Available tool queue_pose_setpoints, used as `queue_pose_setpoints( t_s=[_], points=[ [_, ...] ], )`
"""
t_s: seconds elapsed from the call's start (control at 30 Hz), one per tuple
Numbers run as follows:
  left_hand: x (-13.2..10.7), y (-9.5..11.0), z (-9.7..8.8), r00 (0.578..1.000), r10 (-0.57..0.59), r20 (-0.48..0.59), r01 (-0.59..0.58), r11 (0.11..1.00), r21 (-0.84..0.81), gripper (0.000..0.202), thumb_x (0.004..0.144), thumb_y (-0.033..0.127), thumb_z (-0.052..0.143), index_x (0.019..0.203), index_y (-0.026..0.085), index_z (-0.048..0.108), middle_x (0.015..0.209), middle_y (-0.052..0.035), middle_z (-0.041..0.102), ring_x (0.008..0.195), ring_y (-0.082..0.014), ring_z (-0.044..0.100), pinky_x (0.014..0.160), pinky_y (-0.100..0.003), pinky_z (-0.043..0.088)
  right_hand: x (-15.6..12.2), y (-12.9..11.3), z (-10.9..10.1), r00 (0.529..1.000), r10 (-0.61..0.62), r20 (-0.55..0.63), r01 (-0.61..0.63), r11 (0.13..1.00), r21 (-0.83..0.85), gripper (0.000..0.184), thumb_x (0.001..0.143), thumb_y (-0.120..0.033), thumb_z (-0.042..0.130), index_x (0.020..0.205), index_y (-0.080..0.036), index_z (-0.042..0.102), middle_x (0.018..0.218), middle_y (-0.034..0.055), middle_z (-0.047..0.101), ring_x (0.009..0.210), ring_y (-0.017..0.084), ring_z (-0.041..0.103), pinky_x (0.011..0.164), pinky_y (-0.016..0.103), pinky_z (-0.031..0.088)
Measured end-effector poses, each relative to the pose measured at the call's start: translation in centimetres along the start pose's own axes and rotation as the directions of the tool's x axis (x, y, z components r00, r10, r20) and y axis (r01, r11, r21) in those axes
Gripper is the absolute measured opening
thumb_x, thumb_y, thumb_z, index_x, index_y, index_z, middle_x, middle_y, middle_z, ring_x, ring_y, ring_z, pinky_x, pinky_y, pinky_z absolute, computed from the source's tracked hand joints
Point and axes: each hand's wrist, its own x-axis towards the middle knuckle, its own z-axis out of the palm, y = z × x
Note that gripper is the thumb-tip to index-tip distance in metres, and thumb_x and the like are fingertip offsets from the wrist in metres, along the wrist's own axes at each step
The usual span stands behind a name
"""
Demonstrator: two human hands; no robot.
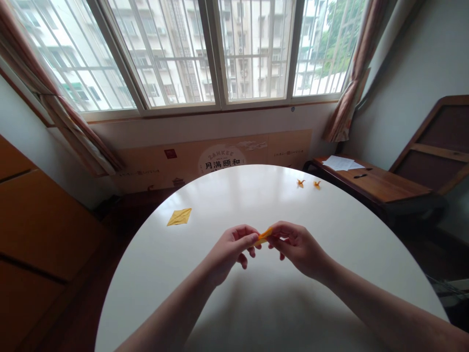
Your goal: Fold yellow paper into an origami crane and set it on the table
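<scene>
Over the middle of a round white table (330, 234), my left hand (230, 249) and my right hand (296, 244) meet, both pinching a small folded piece of orange paper (264, 236) between fingertips. Most of the paper is hidden by the fingers. A flat yellow paper square (179, 216) lies on the table to the left. Two small folded orange paper figures (301, 183) (317, 184) stand near the table's far right edge.
A dark wooden side table (381, 188) at the right carries white sheets (340, 163) and a black pen (360, 175). A wooden chair back (436, 142) rises behind it. Barred windows (220, 49) with curtains fill the far wall. A wooden cabinet (32, 230) stands at the left.
</scene>
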Motion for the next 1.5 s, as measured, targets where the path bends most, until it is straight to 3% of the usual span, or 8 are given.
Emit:
queue_pose_setpoints(
  t_s=[0.37, 0.57, 0.73, 0.87, 1.0, 1.13, 1.37, 1.5],
  points=[
    [-0.1, 0.2, -0.2, 0.999, 0.046, -0.003, -0.045, 0.997, 0.070, 0.031, 0.077, 0.040, 0.075, 0.089, 0.014, 0.063, 0.074, -0.0036, 0.067, 0.058, -0.0110, 0.058, 0.040, -0.015, 0.043, 0.1, 1.1, -0.2, 1.000, 0.013, -0.008, -0.013, 0.997, 0.079, 0.012, 0.088, -0.030, 0.067, 0.095, -0.020, 0.067, 0.088, 0.0054, 0.071, 0.073, 0.018, 0.067, 0.047, 0.022, 0.051],
    [-0.2, 0.4, -0.2, 1.000, 0.001, 0.003, -0.001, 1.000, 0.007, 0.031, 0.074, 0.039, 0.077, 0.088, 0.015, 0.063, 0.074, -0.0014, 0.065, 0.058, -0.0099, 0.058, 0.041, -0.014, 0.043, 0.1, 1.0, -0.3, 0.999, 0.053, 0.011, -0.054, 0.987, 0.148, 0.029, 0.087, -0.032, 0.071, 0.113, -0.022, 0.064, 0.087, 0.0050, 0.073, 0.068, 0.017, 0.067, 0.048, 0.023, 0.053],
    [-0.2, 0.4, 0.0, 1.000, -0.011, -0.028, 0.011, 1.000, 0.028, 0.027, 0.076, 0.036, 0.074, 0.087, 0.014, 0.063, 0.076, -0.0021, 0.064, 0.060, -0.0099, 0.058, 0.042, -0.015, 0.044, 0.1, 0.7, -0.4, 0.999, 0.052, 0.000, -0.052, 0.995, 0.084, 0.037, 0.087, -0.033, 0.070, 0.122, -0.024, 0.061, 0.089, 0.0047, 0.073, 0.069, 0.017, 0.068, 0.050, 0.023, 0.053],
    [0.0, 0.1, 0.0, 0.991, 0.097, -0.088, -0.083, 0.985, 0.152, 0.022, 0.077, 0.031, 0.071, 0.088, 0.015, 0.061, 0.074, -0.0025, 0.065, 0.062, -0.0128, 0.059, 0.043, -0.018, 0.046, 0.0, 0.6, -0.2, 0.999, 0.042, -0.020, -0.042, 0.999, -0.007, 0.035, 0.089, -0.033, 0.067, 0.122, -0.025, 0.061, 0.090, 0.0049, 0.074, 0.070, 0.017, 0.068, 0.051, 0.024, 0.053],
    [0.0, -0.4, 0.0, 0.940, 0.321, -0.121, -0.266, 0.905, 0.332, 0.007, 0.075, 0.019, 0.066, 0.079, 0.016, 0.061, 0.073, -0.0012, 0.064, 0.062, -0.0129, 0.059, 0.047, -0.020, 0.048, -0.2, 0.5, 0.1, 0.999, 0.027, -0.031, -0.029, 0.999, -0.043, 0.030, 0.089, -0.032, 0.066, 0.118, -0.024, 0.063, 0.089, 0.0052, 0.074, 0.070, 0.018, 0.070, 0.052, 0.025, 0.051],
    [-0.2, -0.5, 0.1, 0.848, 0.526, -0.066, -0.408, 0.728, 0.551, 0.005, 0.077, 0.012, 0.063, 0.075, 0.016, 0.066, 0.073, -0.0013, 0.067, 0.064, -0.0125, 0.061, 0.053, -0.020, 0.048, -0.1, 0.3, 0.2, 0.999, 0.021, -0.049, -0.022, 1.000, -0.022, 0.024, 0.088, -0.033, 0.067, 0.109, -0.022, 0.064, 0.087, 0.0058, 0.075, 0.071, 0.019, 0.071, 0.051, 0.025, 0.050],
    [-0.6, -0.5, -0.2, 0.739, 0.674, -0.005, -0.521, 0.575, 0.631, 0.010, 0.086, 0.015, 0.063, 0.082, 0.019, 0.071, 0.080, -0.0033, 0.073, 0.067, -0.0137, 0.066, 0.057, -0.022, 0.049, 0.0, 0.0, 0.4, 0.998, 0.017, -0.052, -0.017, 1.000, 0.000, 0.020, 0.087, -0.037, 0.069, 0.096, -0.020, 0.064, 0.090, 0.0064, 0.073, 0.073, 0.020, 0.072, 0.048, 0.023, 0.049],
    [-0.6, -0.4, -0.2, 0.754, 0.656, -0.043, -0.481, 0.594, 0.645, 0.012, 0.088, 0.018, 0.062, 0.083, 0.020, 0.072, 0.086, -0.0053, 0.075, 0.075, -0.0166, 0.068, 0.060, -0.024, 0.050, -0.1, -0.1, 0.4, 0.997, 0.072, -0.043, -0.072, 0.997, -0.014, 0.023, 0.086, -0.039, 0.069, 0.095, -0.019, 0.067, 0.087, 0.0074, 0.072, 0.074, 0.021, 0.071, 0.047, 0.023, 0.049]
  ],
)
